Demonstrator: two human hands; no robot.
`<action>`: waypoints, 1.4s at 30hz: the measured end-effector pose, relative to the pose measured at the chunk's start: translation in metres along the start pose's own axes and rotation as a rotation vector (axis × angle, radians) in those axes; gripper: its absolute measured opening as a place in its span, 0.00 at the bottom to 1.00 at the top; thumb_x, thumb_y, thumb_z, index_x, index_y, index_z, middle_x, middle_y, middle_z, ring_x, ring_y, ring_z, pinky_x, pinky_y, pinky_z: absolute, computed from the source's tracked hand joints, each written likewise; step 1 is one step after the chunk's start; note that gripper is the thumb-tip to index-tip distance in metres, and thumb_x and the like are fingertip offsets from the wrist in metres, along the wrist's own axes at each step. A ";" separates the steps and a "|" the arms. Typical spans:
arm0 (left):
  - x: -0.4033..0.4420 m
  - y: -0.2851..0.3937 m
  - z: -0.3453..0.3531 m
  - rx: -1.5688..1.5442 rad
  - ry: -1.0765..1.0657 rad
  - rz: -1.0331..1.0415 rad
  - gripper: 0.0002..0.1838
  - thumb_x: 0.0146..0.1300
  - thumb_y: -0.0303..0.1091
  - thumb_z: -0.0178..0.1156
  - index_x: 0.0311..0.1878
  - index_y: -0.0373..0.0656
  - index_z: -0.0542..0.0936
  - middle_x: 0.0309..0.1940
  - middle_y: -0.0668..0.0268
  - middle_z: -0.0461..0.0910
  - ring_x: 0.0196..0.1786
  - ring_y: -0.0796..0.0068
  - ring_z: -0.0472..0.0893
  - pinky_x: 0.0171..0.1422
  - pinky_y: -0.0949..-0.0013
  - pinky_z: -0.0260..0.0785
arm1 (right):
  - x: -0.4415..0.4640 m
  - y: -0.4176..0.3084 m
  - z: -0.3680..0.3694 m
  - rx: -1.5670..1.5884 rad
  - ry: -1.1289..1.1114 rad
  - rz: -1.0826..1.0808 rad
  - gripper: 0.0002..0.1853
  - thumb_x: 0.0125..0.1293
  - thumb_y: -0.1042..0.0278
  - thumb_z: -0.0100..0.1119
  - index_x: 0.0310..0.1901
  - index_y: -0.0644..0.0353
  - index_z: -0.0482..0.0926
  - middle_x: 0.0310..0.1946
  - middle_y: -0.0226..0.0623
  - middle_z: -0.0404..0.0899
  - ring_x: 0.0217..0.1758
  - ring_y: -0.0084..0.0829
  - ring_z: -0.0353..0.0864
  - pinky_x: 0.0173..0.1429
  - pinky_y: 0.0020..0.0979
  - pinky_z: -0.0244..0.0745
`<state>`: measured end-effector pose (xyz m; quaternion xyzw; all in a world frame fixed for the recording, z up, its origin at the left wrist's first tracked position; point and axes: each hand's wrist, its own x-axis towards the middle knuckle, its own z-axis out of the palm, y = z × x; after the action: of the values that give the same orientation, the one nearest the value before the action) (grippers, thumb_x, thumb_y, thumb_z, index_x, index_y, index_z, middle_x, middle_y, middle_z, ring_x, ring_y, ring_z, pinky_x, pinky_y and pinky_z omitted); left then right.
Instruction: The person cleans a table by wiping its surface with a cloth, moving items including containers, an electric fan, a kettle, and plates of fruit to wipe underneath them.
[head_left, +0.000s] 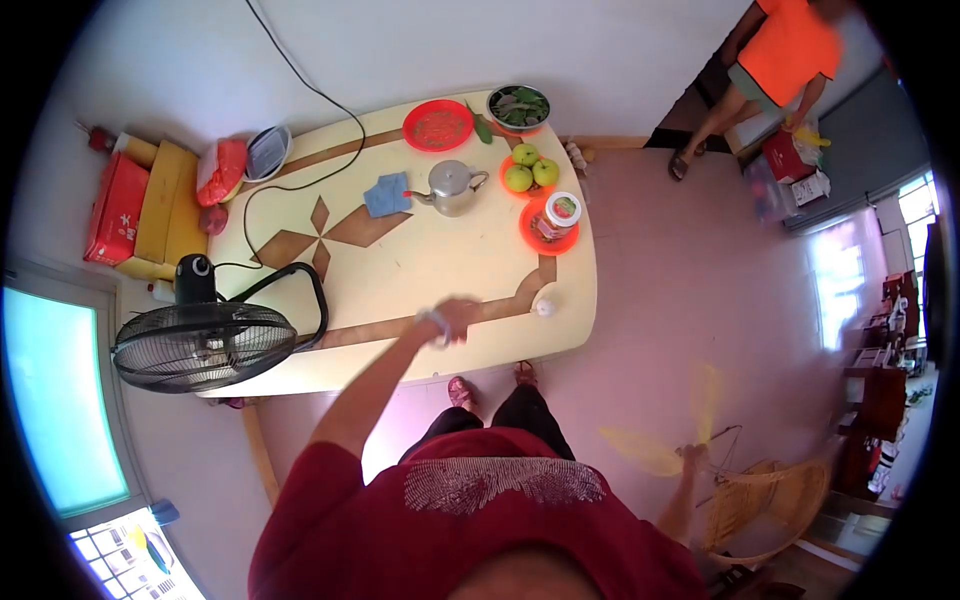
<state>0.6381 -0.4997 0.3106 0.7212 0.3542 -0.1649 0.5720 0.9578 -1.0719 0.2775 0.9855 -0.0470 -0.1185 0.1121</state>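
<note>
I have the left hand (pixel 460 318) above the table (pixel 400 265), just inside its near edge; it is blurred, and I cannot tell whether it grips anything (a pale band (pixel 436 328) shows at the wrist). The right hand (pixel 692 456) is off the table, beyond its near right corner, where a yellow see-through thing (pixel 645 452) spreads in two streaks from the fingers; I cannot make out whether they close on it. A wicker basket (pixel 800 495) is just beside that hand. Toward the table's right edge I see a small white item (pixel 545 308), a lidded jar (pixel 562 211) and green fruits (pixel 545 172), with a metal kettle (pixel 452 188) to their left.
</note>
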 end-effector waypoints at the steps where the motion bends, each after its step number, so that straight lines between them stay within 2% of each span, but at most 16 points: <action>1: -0.002 -0.029 0.027 0.051 -0.071 -0.148 0.23 0.63 0.41 0.50 0.61 0.48 0.67 0.20 0.64 0.79 0.19 0.77 0.76 0.22 0.73 0.70 | 0.006 0.000 0.007 0.013 -0.008 0.005 0.17 0.53 0.62 0.53 0.40 0.64 0.77 0.40 0.48 0.78 0.43 0.45 0.79 0.43 0.43 0.75; 2: -0.024 -0.053 0.053 -0.144 0.001 -0.088 0.25 0.63 0.41 0.50 0.63 0.47 0.65 0.21 0.64 0.78 0.17 0.77 0.75 0.17 0.73 0.67 | 0.015 -0.003 0.010 0.032 -0.011 0.011 0.17 0.53 0.62 0.53 0.40 0.64 0.76 0.41 0.48 0.78 0.43 0.45 0.79 0.43 0.43 0.75; 3: -0.046 -0.069 0.070 -0.073 0.019 -0.206 0.26 0.62 0.41 0.51 0.63 0.47 0.64 0.23 0.63 0.79 0.17 0.77 0.75 0.14 0.73 0.65 | 0.020 -0.007 0.007 0.015 0.001 -0.040 0.16 0.52 0.63 0.54 0.39 0.65 0.77 0.39 0.49 0.78 0.42 0.45 0.79 0.42 0.43 0.75; 4: -0.053 -0.134 0.101 -0.199 0.126 -0.174 0.26 0.62 0.40 0.50 0.64 0.47 0.63 0.23 0.62 0.79 0.15 0.76 0.75 0.10 0.72 0.63 | 0.017 -0.017 -0.006 0.007 0.025 -0.077 0.15 0.51 0.64 0.54 0.37 0.66 0.77 0.37 0.50 0.79 0.40 0.46 0.79 0.41 0.42 0.75; 5: -0.077 -0.156 0.118 0.003 0.164 -0.369 0.28 0.60 0.45 0.51 0.63 0.47 0.64 0.31 0.56 0.81 0.29 0.61 0.81 0.39 0.61 0.74 | 0.019 -0.023 -0.017 0.003 0.057 -0.105 0.14 0.50 0.65 0.54 0.35 0.67 0.78 0.35 0.51 0.79 0.39 0.47 0.80 0.40 0.42 0.76; 6: -0.096 -0.240 0.159 0.371 0.528 -0.028 0.27 0.59 0.44 0.51 0.60 0.44 0.66 0.42 0.50 0.78 0.44 0.57 0.79 0.49 0.59 0.71 | 0.030 -0.026 -0.019 0.007 -0.011 -0.079 0.14 0.50 0.65 0.55 0.35 0.67 0.78 0.36 0.52 0.79 0.41 0.47 0.80 0.42 0.42 0.76; 7: -0.116 -0.279 0.175 0.363 0.372 -0.278 0.26 0.58 0.42 0.52 0.58 0.41 0.68 0.53 0.48 0.71 0.55 0.55 0.73 0.56 0.58 0.67 | 0.044 -0.029 -0.020 0.017 -0.076 -0.052 0.14 0.50 0.65 0.56 0.36 0.67 0.78 0.38 0.52 0.79 0.42 0.48 0.79 0.44 0.42 0.76; 8: -0.129 -0.289 0.179 0.356 0.302 -0.409 0.26 0.58 0.42 0.52 0.58 0.41 0.68 0.52 0.48 0.72 0.54 0.56 0.73 0.55 0.59 0.67 | 0.054 -0.029 -0.018 0.079 -0.059 -0.061 0.14 0.49 0.66 0.56 0.36 0.67 0.78 0.38 0.53 0.79 0.43 0.48 0.79 0.45 0.42 0.76; 12: -0.144 -0.255 0.184 0.307 0.294 -0.591 0.26 0.58 0.42 0.52 0.57 0.39 0.69 0.49 0.49 0.75 0.50 0.58 0.76 0.51 0.59 0.70 | 0.092 -0.032 -0.030 0.196 -0.091 -0.047 0.16 0.50 0.67 0.56 0.40 0.67 0.77 0.41 0.52 0.78 0.47 0.48 0.77 0.50 0.41 0.74; 19: -0.102 -0.195 0.214 0.353 0.387 -0.422 0.26 0.58 0.42 0.51 0.55 0.35 0.70 0.43 0.51 0.79 0.44 0.62 0.81 0.43 0.61 0.74 | 0.118 -0.021 -0.073 0.249 -0.210 -0.025 0.18 0.52 0.65 0.54 0.44 0.66 0.76 0.48 0.51 0.74 0.54 0.47 0.72 0.57 0.40 0.69; 22: -0.061 -0.136 0.212 -0.161 0.458 -0.364 0.23 0.59 0.37 0.52 0.54 0.32 0.69 0.33 0.51 0.81 0.33 0.66 0.83 0.35 0.65 0.76 | 0.131 -0.005 -0.055 0.227 -0.218 -0.032 0.19 0.52 0.65 0.54 0.46 0.66 0.75 0.49 0.50 0.74 0.55 0.47 0.72 0.57 0.40 0.69; 23: -0.067 -0.075 0.205 -0.343 0.470 -0.375 0.22 0.59 0.34 0.51 0.54 0.30 0.68 0.28 0.49 0.81 0.27 0.64 0.83 0.34 0.66 0.76 | 0.130 -0.003 -0.054 0.243 -0.223 -0.020 0.20 0.52 0.65 0.54 0.46 0.66 0.75 0.49 0.50 0.74 0.55 0.47 0.72 0.57 0.40 0.69; 26: -0.054 -0.078 0.197 -0.299 0.529 -0.279 0.20 0.57 0.32 0.52 0.49 0.26 0.70 0.24 0.49 0.80 0.21 0.64 0.81 0.24 0.68 0.76 | 0.119 0.009 -0.048 0.291 -0.233 0.023 0.20 0.51 0.66 0.55 0.46 0.66 0.75 0.50 0.51 0.74 0.55 0.47 0.72 0.57 0.40 0.69; 27: -0.062 -0.063 0.190 -0.287 0.462 -0.405 0.23 0.57 0.38 0.56 0.53 0.34 0.71 0.33 0.50 0.81 0.34 0.61 0.83 0.40 0.64 0.75 | 0.114 0.015 -0.042 0.308 -0.233 0.037 0.20 0.51 0.66 0.55 0.46 0.66 0.75 0.50 0.51 0.74 0.55 0.47 0.72 0.57 0.40 0.69; 37: -0.071 -0.099 0.182 -0.125 0.435 -0.475 0.28 0.54 0.42 0.60 0.55 0.37 0.69 0.33 0.55 0.81 0.34 0.65 0.82 0.39 0.65 0.74 | 0.059 0.062 -0.020 0.302 -0.334 0.169 0.15 0.51 0.72 0.57 0.42 0.67 0.78 0.46 0.51 0.76 0.51 0.45 0.76 0.53 0.35 0.73; 42: -0.073 -0.107 0.183 -0.103 0.425 -0.486 0.30 0.53 0.44 0.62 0.56 0.38 0.68 0.33 0.57 0.82 0.34 0.67 0.82 0.39 0.66 0.74 | 0.058 0.056 -0.018 0.314 -0.301 0.157 0.16 0.49 0.69 0.57 0.40 0.70 0.78 0.43 0.55 0.77 0.49 0.47 0.77 0.52 0.38 0.73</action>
<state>0.5432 -0.6851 0.2283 0.6041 0.6353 -0.1241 0.4649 1.0150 -1.1293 0.2948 0.9553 -0.1576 -0.2464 -0.0421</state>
